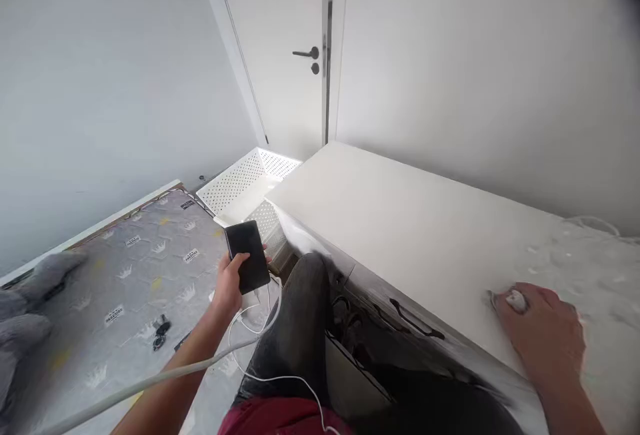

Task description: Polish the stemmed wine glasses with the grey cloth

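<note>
On the white worktop (400, 211), your right hand (545, 331) curls its fingers round a white wad (517, 300); your left hand (229, 286) clamps a flat black device (247, 241) in its fingers.

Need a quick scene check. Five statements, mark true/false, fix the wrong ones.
1. The left hand holds a black rectangular device. True.
2. The right hand is over the mattress. False: it is at the white dresser top, with a small white item in its grip.
3. The perforated basket is black. False: the perforated basket is white.
4. The door handle is dark. True.
5. A thick white cord crosses in front of the left forearm. True.
</note>
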